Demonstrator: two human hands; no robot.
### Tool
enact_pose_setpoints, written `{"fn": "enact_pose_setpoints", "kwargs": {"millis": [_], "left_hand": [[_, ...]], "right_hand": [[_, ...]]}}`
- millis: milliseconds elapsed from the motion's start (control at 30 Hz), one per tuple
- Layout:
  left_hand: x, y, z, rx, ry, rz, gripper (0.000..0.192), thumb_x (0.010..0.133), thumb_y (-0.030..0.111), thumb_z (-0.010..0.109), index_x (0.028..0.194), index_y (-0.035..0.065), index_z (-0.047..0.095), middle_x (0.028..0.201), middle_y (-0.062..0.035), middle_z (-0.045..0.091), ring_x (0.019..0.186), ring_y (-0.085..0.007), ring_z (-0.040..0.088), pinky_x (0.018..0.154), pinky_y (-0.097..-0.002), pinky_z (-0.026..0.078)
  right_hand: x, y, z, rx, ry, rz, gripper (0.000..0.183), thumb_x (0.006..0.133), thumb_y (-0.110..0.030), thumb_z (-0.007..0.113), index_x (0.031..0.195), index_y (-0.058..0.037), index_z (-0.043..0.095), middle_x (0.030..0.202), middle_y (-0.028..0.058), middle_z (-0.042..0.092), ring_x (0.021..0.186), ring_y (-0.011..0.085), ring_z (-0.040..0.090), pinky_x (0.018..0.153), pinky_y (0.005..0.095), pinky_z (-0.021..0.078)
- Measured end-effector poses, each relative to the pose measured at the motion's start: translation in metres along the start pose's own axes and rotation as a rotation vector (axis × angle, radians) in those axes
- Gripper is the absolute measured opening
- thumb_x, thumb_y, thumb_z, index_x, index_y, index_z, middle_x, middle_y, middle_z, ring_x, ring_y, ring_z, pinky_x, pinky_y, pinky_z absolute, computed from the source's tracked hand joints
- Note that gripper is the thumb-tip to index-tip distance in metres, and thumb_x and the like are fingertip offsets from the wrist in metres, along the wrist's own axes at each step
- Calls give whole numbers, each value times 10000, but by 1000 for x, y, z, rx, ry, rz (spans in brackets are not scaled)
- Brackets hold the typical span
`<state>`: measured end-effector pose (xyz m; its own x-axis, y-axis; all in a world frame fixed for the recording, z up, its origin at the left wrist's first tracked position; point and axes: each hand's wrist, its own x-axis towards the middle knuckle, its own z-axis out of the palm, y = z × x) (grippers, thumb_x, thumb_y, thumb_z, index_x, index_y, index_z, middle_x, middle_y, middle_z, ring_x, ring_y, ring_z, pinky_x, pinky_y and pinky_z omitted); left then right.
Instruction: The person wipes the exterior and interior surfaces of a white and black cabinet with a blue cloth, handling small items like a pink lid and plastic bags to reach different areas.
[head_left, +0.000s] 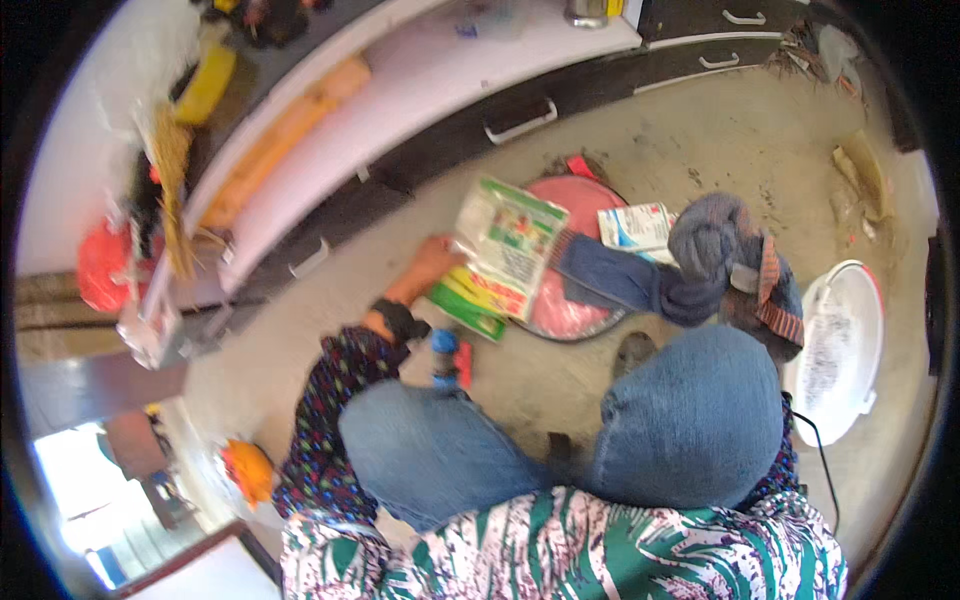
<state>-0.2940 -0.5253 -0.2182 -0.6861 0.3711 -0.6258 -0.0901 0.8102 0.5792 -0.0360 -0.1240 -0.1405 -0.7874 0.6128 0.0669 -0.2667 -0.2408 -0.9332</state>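
My left hand (436, 259) is at the left edge of a printed plastic packet (514, 240), its fingers on or beside the clear corner. A green and yellow packet (480, 300) lies partly under that one. Both overlap a round pink tray (581, 195) with a dark rim on the floor. A white and blue printed box (636, 226) lies at the tray's right. Rolled and bunched dark blue knitted clothing (622, 274) with orange striped edging stretches from the packet to my right knee. My right hand is out of view, hidden beyond my right knee.
A white plastic tub (840, 352) stands at the right, with a black cable near it. A blue-capped object (444, 343) is by my left knee. Dark drawers (525, 120) with pale handles and a long orange board (285, 142) on a shelf run along the top left.
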Motion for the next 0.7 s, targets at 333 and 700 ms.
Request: {"fn": "enact_pose_setpoints", "kwargs": {"millis": [333,700], "left_hand": [[-117,163,-70,-450,-38,286,276,792,-36,546,1045,61,494,979,-28,595,884,-96,572,789,-238,464],[-58,156,-141,-878,286,84,405,896,167,430,1199,-101,430,1093,-206,569,999,-294,590,878,-390,495]], "right_hand": [[-27,67,-5,-698,49,-28,381,866,-105,538,1231,-10,487,1212,89,540,1081,185,535,938,315,426],[-6,58,10,-135,-7,299,314,928,-145,454,1208,-14,507,1187,99,547,1063,203,549,897,312,468]]}}
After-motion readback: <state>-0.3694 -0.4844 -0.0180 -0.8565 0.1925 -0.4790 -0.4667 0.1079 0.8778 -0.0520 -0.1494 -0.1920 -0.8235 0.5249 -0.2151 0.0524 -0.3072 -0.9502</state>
